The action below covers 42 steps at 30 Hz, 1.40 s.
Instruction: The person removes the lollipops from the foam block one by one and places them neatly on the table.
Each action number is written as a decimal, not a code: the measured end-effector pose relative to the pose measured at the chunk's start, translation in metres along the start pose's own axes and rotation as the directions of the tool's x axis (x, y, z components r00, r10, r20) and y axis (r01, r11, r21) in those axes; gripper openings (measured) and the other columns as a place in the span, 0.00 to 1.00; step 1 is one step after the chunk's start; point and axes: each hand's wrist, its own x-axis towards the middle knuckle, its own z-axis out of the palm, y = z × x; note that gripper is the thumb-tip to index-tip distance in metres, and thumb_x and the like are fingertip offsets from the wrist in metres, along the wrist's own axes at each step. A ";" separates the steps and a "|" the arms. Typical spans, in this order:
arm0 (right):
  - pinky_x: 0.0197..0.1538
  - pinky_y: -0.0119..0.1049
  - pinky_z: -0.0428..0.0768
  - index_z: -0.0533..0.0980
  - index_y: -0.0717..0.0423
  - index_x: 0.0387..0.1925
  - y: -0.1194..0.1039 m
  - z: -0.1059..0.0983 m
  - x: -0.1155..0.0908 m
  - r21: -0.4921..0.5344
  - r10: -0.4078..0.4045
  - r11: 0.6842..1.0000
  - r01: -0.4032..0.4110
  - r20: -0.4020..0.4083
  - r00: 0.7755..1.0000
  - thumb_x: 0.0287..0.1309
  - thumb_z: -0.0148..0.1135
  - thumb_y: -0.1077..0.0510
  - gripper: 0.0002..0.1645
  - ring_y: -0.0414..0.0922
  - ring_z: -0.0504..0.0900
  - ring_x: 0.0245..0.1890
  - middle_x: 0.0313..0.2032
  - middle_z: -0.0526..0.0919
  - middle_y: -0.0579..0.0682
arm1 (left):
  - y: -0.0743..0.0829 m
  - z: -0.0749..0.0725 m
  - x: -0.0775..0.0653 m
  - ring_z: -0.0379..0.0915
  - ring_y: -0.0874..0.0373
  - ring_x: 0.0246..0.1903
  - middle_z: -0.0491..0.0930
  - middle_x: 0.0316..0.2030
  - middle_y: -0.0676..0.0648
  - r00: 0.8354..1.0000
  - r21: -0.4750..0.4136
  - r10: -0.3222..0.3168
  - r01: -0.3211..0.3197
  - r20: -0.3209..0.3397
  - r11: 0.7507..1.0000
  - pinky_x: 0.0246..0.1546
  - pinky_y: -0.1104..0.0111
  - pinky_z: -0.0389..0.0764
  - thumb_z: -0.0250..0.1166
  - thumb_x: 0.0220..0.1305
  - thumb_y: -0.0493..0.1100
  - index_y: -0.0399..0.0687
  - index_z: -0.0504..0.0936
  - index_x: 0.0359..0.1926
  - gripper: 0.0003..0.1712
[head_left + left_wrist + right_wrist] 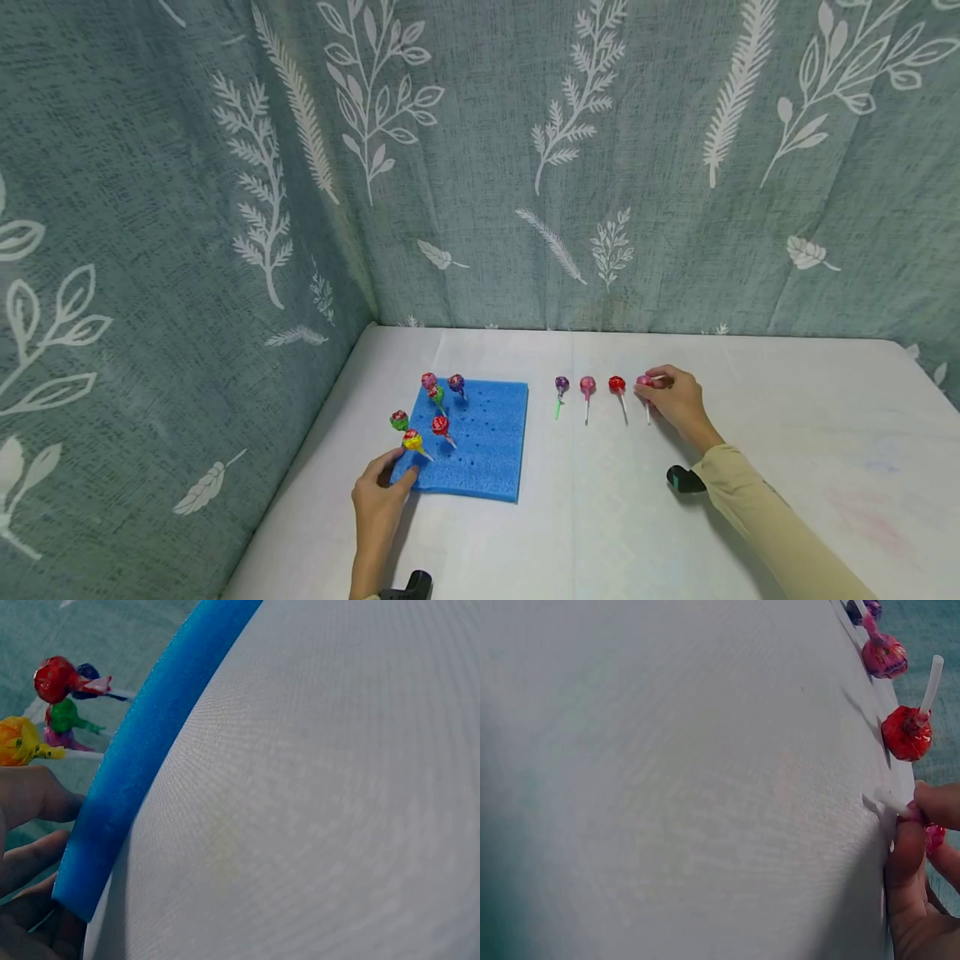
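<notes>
My right hand (681, 403) pinches a pink lollipop (643, 381) between thumb and fingertips at the right end of a row on the table. In the right wrist view its white stick (894, 803) points away from the fingers, while the wrapped head is partly hidden by them. My left hand (381, 500) holds the near left corner of a blue foam board (491, 442), its thumb and fingers around the edge. Several wrapped lollipops stand in the board's left part, among them a yellow one (412, 441) close by the left hand and a red one (440, 426).
Left of the right hand lie a red lollipop (617, 384), a pink-wrapped lollipop (587, 384) and a purple lollipop (562, 384) with a green stick. Small holes dot the board. A patterned green curtain (480, 167) hangs behind and left of the white table (600, 517).
</notes>
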 end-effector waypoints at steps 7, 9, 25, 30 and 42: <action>0.24 0.31 0.79 0.74 0.64 0.49 0.004 0.000 -0.001 -0.035 -0.024 0.999 0.024 0.005 1.000 0.56 0.65 0.57 0.21 0.42 0.76 0.26 0.39 0.77 0.61 | 0.001 0.000 0.000 0.71 0.42 0.55 0.75 0.53 0.37 1.000 0.000 0.002 -0.002 -0.004 1.000 0.56 0.54 0.72 0.68 0.54 0.37 0.39 0.79 0.52 0.23; 0.24 0.31 0.79 0.74 0.64 0.49 0.004 0.000 -0.001 -0.037 -0.032 0.999 0.033 0.007 0.999 0.56 0.65 0.57 0.21 0.42 0.76 0.26 0.38 0.77 0.61 | 0.001 0.000 -0.001 0.71 0.42 0.54 0.76 0.53 0.37 1.000 -0.004 0.004 -0.004 -0.005 1.000 0.56 0.54 0.73 0.68 0.54 0.37 0.39 0.79 0.52 0.23; 0.30 0.30 0.79 0.71 0.63 0.53 0.003 -0.001 0.003 -0.085 -0.010 0.996 0.013 0.030 0.999 0.56 0.65 0.54 0.26 0.51 0.74 0.37 0.41 0.76 0.62 | 0.001 -0.001 0.000 0.71 0.42 0.55 0.75 0.53 0.37 1.000 -0.020 0.003 -0.003 -0.003 1.000 0.56 0.55 0.72 0.68 0.53 0.37 0.39 0.79 0.52 0.23; 0.33 0.29 0.79 0.69 0.63 0.54 0.003 -0.005 0.000 -0.089 0.013 0.996 -0.010 0.024 1.000 0.57 0.64 0.53 0.27 0.52 0.74 0.40 0.43 0.75 0.62 | 0.001 0.000 -0.002 0.70 0.43 0.55 0.75 0.53 0.38 1.000 -0.015 -0.017 0.017 0.016 1.000 0.56 0.55 0.72 0.69 0.54 0.38 0.40 0.79 0.52 0.23; 0.32 0.33 0.75 0.74 0.64 0.49 -0.014 -0.013 -0.008 -0.024 -0.082 0.996 0.081 -0.047 0.996 0.59 0.62 0.56 0.20 0.50 0.74 0.34 0.40 0.77 0.61 | 0.004 0.001 -0.001 0.70 0.41 0.55 0.75 0.54 0.36 1.000 -0.008 -0.025 0.025 0.003 1.000 0.56 0.54 0.72 0.69 0.53 0.36 0.39 0.79 0.52 0.23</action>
